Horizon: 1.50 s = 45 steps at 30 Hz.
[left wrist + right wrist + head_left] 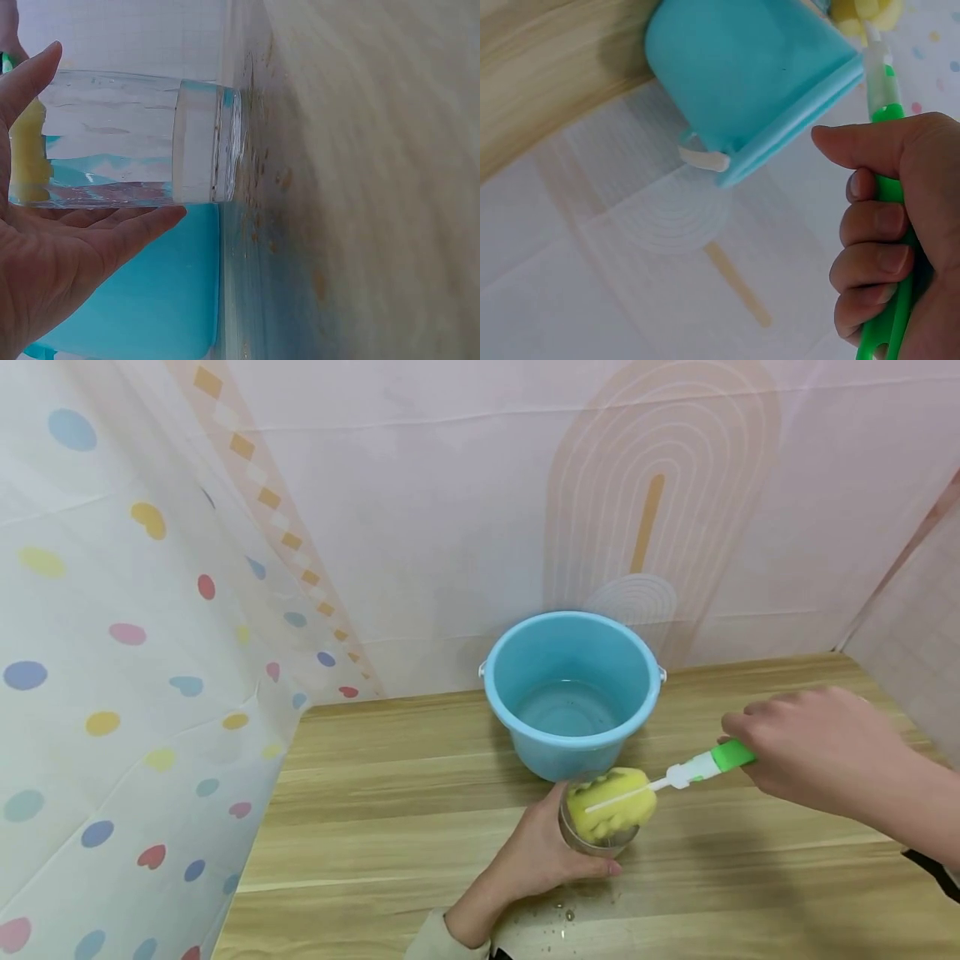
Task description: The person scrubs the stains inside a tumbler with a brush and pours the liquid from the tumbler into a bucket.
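Note:
My left hand (536, 852) holds a clear drinking glass (120, 135) around its side, thumb on one side and fingers on the other. The glass's base meets the wet tabletop in the left wrist view. My right hand (825, 752) grips the green handle (889, 191) of a bottle brush, fingers curled round it. The brush's yellow sponge head (615, 810) is at the mouth of the glass, partly inside it. From the left wrist, the sponge shows near the glass's rim, with the lower part of the glass free of it.
A light blue bucket (566, 760) with some water in it stands just behind the glass. Water drops (568, 914) lie on the wooden table (360, 827) near my left wrist. Patterned cloth (420, 527) hangs behind and on the left.

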{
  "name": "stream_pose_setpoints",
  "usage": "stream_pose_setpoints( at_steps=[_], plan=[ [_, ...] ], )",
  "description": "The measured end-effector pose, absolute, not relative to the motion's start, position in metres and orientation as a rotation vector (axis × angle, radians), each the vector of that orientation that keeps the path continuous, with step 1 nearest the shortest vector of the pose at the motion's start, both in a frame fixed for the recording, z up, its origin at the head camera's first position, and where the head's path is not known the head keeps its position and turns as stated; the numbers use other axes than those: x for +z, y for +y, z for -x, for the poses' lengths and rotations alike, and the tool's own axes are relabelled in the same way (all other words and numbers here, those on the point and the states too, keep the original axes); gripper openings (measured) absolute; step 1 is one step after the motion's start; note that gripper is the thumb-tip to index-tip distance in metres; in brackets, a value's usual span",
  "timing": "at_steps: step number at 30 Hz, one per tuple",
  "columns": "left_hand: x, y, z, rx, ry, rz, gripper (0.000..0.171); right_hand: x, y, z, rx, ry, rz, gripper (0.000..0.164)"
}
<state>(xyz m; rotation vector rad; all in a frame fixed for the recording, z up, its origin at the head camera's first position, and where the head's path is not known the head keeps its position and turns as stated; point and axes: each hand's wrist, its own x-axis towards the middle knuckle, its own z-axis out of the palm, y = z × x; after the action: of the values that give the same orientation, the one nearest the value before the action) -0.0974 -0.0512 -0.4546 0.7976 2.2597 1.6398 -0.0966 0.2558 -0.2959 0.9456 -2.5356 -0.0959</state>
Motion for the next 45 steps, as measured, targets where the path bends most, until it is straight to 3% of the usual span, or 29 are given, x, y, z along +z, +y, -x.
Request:
stream_pose_setpoints(
  at_steps=[14, 29, 45],
  plan=[
    [-0.451, -0.052, 0.096, 1.586, 2.288, -0.691, 0.1, -0.282, 0.213, 0.109, -0.482, -2.205, -1.197, 0.056],
    [-0.453, -0.052, 0.096, 1.617, 2.282, -0.735, 0.091, -0.287, 0.182, 0.105, -0.914, -1.988, -1.219, 0.041],
    [-0.452, -0.052, 0.096, 1.596, 2.3, -0.726, 0.092, -0.297, 0.152, 0.103, -1.161, -1.847, -1.126, 0.043]
  ],
)
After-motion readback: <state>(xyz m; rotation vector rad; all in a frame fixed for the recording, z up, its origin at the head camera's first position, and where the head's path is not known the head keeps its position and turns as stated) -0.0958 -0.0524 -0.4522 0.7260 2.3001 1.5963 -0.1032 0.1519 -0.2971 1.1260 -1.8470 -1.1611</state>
